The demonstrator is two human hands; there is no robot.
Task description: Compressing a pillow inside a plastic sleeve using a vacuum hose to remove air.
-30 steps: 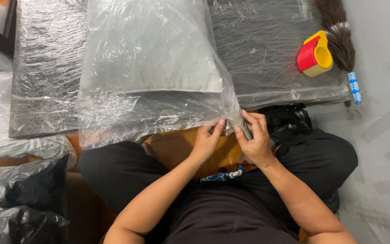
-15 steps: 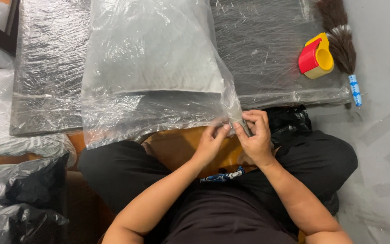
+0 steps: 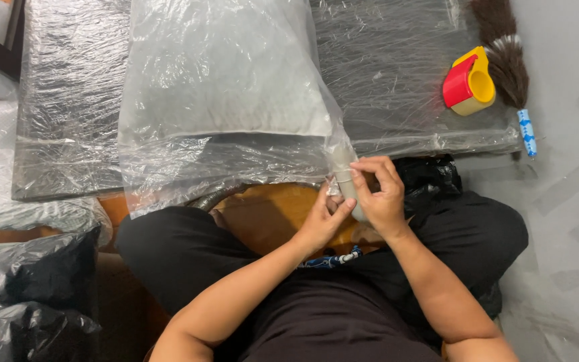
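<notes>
A clear plastic bag holding a grey pillow (image 3: 226, 100) lies on a flat board wrapped in clear film (image 3: 403, 80). At the bag's near right corner, the left hand (image 3: 323, 218) and right hand (image 3: 380, 194) meet, touching it. Far right on the board sits a red and yellow tape dispenser (image 3: 469, 82), with a brown feather duster (image 3: 507, 60) just right of it. Crumpled black plastic bags (image 3: 31, 295) lie near left.

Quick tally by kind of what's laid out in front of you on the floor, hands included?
Clear plastic bag with pillow: 1
Wrapped grey board: 1
Red-yellow tape dispenser: 1
Feather duster: 1
Hands, left hand and right hand: 2
Total: 6
</notes>
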